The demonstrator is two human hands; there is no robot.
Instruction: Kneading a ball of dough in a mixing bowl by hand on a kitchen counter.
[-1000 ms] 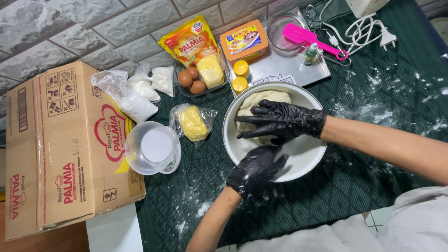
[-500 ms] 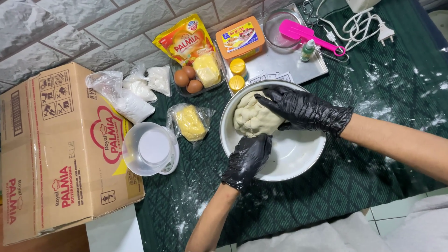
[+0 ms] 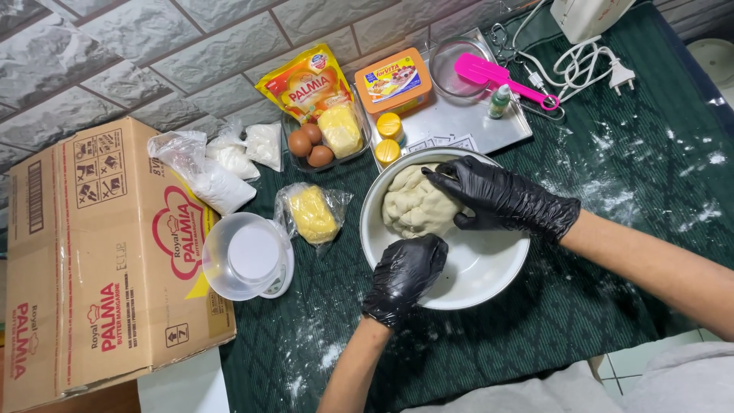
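A pale lump of dough (image 3: pixel 415 205) lies in the far left part of a white bowl (image 3: pixel 489 264) on a green cloth. My right hand (image 3: pixel 501 199), in a black glove, rests on the dough's right side with fingers curled over its far edge. My left hand (image 3: pixel 405 275), also gloved in black, grips the bowl's near left rim just below the dough.
A cardboard box (image 3: pixel 99 252) stands at the left, a clear cup on a small scale (image 3: pixel 248 256) beside it. Bagged yellow butter (image 3: pixel 313 214), white powder bags (image 3: pixel 218 172), eggs (image 3: pixel 310 145), a metal tray (image 3: pixel 466 118) with a pink spatula (image 3: pixel 497 76), and a white cable (image 3: pixel 592 57) sit behind.
My right hand has shifted from flat on top of the dough to its right side. My left hand slid along the bowl's near rim. The dough sits more exposed.
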